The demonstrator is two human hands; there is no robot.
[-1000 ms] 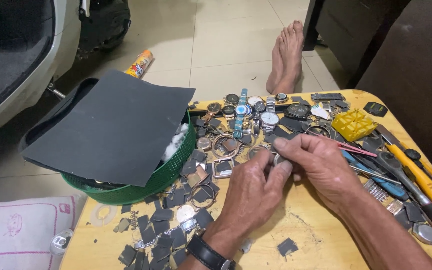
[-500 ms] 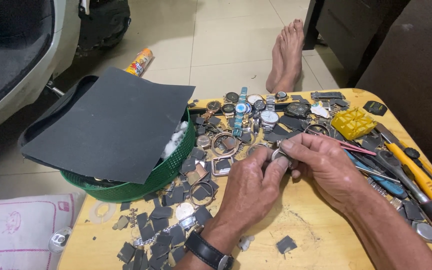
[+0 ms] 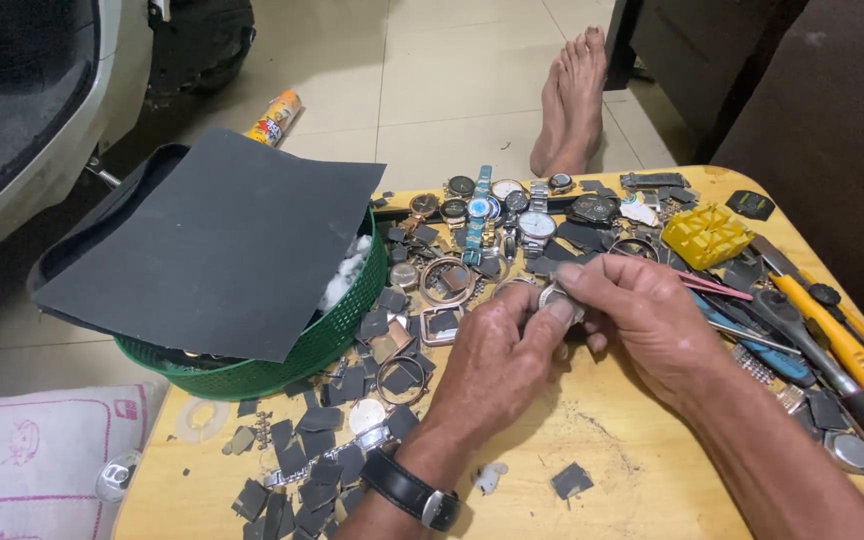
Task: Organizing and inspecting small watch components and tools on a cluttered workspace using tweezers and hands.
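At lower centre of the frame, dark cut scraps (image 3: 317,470) are scattered on the wooden surface (image 3: 632,450). At centre, a small round metal watch case (image 3: 555,297) is pinched between the left hand (image 3: 497,365) and right hand (image 3: 642,315), both closed on it. Farther up, watches (image 3: 512,205) are laid out, with a green basket (image 3: 282,365) under a dark sheet (image 3: 217,240) at left.

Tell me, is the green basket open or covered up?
Mostly covered. A dark grey sheet lies flat across the top of the green basket; only a gap at its right edge shows white stuffing inside.
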